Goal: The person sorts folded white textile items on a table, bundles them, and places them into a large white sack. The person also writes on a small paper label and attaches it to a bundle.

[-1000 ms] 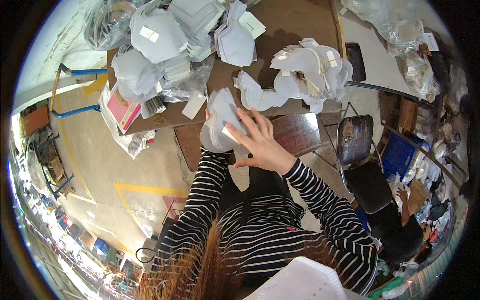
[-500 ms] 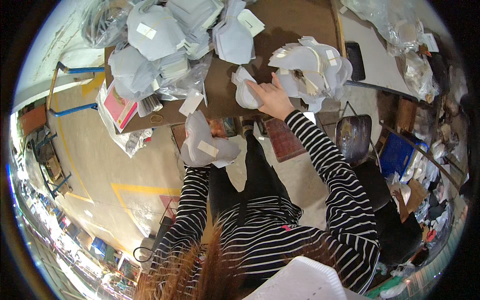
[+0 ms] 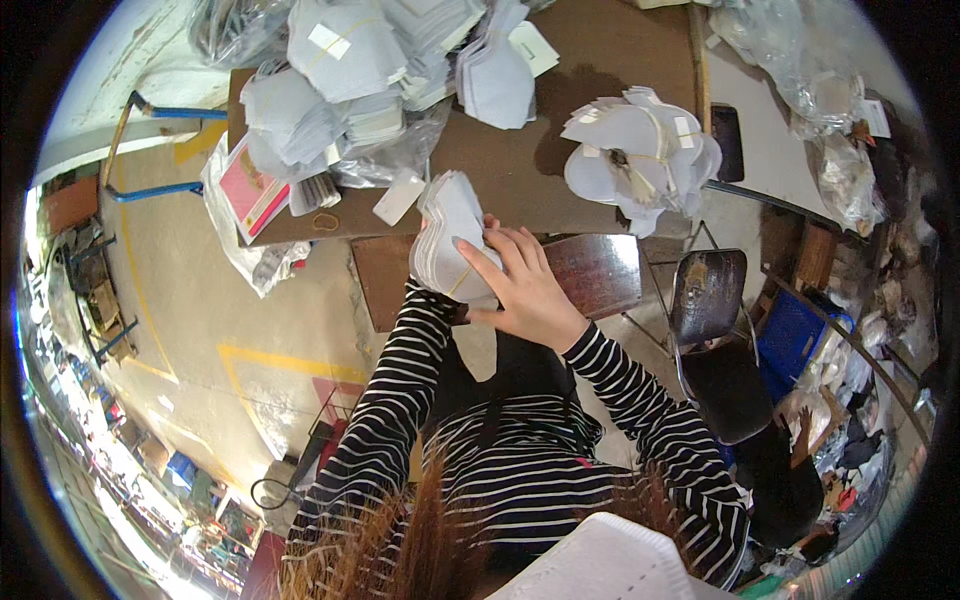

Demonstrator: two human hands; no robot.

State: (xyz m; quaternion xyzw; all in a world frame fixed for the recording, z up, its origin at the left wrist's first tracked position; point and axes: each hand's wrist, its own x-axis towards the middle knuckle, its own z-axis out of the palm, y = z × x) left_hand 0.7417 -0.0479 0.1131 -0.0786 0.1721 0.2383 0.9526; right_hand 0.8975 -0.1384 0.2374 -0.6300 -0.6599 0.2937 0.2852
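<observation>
A stack of white, curved cut-out sheets [image 3: 448, 235] is held up near the table's front edge, a thin yellowish band across its lower part. My left hand [image 3: 490, 221] grips it from underneath; most of that hand is hidden, with only fingertips showing past the right edge. My right hand [image 3: 525, 285] lies against the stack's right side, fingers stretched out and spread, the index finger reaching over the top sheet. A small white card [image 3: 399, 200] lies at the table edge beside the stack. To the right sits a banded bundle of similar sheets [image 3: 640, 160].
More white sheet stacks [image 3: 345, 50] cover the back left of the brown table [image 3: 545, 175]. A pink booklet [image 3: 255, 190] and a rubber band [image 3: 325, 221] lie at the left corner. A dark phone-like object [image 3: 727, 143] and a chair [image 3: 708, 290] are at right.
The small stack my right hand touched on the table has left that spot. My right hand has come back to my left, and the held sheets have risen toward the table edge.
</observation>
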